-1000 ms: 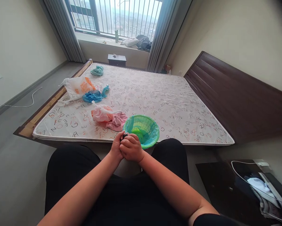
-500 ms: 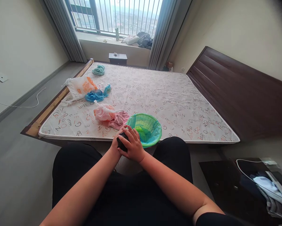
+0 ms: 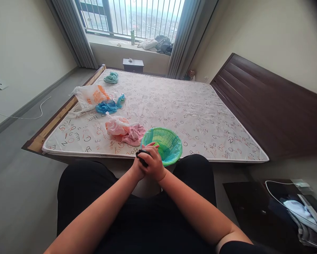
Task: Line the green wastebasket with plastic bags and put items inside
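Black wad (image 3: 142, 155) clenched between left hand (image 3: 137, 165) and right hand (image 3: 153, 163), just beside green basket (image 3: 162, 145)

I am seeing a black wad (image 3: 142, 157) showing between my hands, beside a green mesh basket (image 3: 163, 140) lined in teal. The mattress (image 3: 201, 116) is showing white with black and orange letters. On it are lying a pink bag (image 3: 115, 126), a blue bag (image 3: 107, 106) and a white-and-orange bag (image 3: 91, 95).
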Demonstrator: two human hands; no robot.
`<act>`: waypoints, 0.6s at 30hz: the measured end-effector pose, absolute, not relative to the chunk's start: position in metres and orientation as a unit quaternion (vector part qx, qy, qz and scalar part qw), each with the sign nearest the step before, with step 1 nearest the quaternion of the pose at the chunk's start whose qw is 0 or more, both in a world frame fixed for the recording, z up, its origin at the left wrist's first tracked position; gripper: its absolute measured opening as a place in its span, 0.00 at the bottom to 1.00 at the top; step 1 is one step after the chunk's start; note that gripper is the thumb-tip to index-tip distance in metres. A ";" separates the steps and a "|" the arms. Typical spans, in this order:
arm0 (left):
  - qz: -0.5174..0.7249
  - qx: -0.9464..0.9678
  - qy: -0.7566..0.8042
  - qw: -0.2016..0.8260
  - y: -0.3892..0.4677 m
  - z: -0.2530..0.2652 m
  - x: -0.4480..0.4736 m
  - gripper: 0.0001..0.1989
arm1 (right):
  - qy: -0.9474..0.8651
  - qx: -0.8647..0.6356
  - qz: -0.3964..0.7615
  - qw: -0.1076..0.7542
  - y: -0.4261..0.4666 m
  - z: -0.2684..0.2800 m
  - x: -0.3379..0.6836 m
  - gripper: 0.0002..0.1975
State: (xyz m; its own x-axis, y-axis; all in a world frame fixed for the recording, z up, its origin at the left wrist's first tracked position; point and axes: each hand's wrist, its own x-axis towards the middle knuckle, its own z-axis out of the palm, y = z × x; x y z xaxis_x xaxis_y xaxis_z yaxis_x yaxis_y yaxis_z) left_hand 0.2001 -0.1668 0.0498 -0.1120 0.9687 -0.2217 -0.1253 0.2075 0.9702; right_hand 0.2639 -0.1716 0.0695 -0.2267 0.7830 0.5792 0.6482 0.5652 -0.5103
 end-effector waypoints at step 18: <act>0.164 0.646 0.611 0.426 -0.106 0.007 0.140 0.33 | -0.633 -0.743 0.218 -0.018 -0.054 0.009 0.345 0.34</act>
State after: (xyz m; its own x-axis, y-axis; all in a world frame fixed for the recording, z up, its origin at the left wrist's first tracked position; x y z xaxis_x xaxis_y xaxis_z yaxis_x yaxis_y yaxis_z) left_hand 0.1396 -0.1060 0.0068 0.1987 0.9300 -0.3091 0.6501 0.1109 0.7517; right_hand 0.3450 -0.0541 0.0093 0.1038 0.9327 -0.3455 0.9480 -0.1979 -0.2493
